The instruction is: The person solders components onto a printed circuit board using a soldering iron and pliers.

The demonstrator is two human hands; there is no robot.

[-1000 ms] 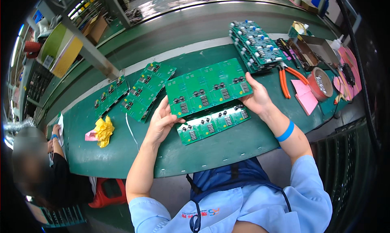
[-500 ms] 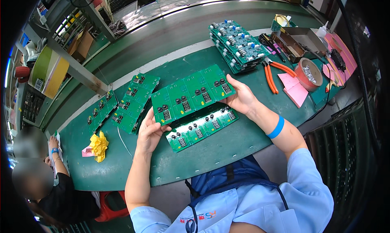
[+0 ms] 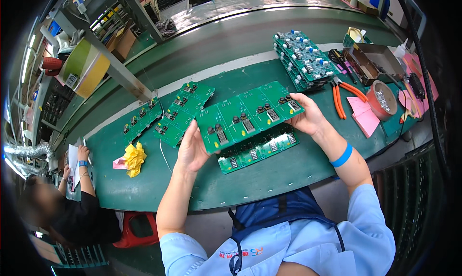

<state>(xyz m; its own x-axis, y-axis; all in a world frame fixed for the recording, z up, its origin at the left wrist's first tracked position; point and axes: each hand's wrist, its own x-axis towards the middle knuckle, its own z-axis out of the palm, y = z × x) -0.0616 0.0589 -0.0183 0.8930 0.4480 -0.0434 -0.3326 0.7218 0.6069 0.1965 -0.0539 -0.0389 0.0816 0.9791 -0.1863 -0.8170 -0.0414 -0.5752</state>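
Note:
Between my two hands is a green circuit board panel (image 3: pixel 228 110), raised above the bench and tilted, its black buttons and digit displays along the near edge. My left hand (image 3: pixel 193 150) grips its left end, and my right hand (image 3: pixel 308 115) closes on the right end. Beneath it lies a second panel (image 3: pixel 262 155) of the same kind, partly covered by the held one. To the left, more button-fitted panels (image 3: pixel 185 107) lie overlapping on the green bench, beside another panel (image 3: pixel 143 119) at the far left.
Stacked boards (image 3: pixel 305 59) with white and blue connectors stand at the back right. Nearby are orange-handled cutters (image 3: pixel 353 89), pink paper (image 3: pixel 364 119), a round tub (image 3: pixel 382 100) and a metal box (image 3: pixel 373 64). Crumpled yellow paper (image 3: pixel 135 159) lies left. Another person (image 3: pixel 79 213) works at the left end.
The whole view has shifted, so the bench things appear further right. The panel stays in both hands, its tilt slightly changed.

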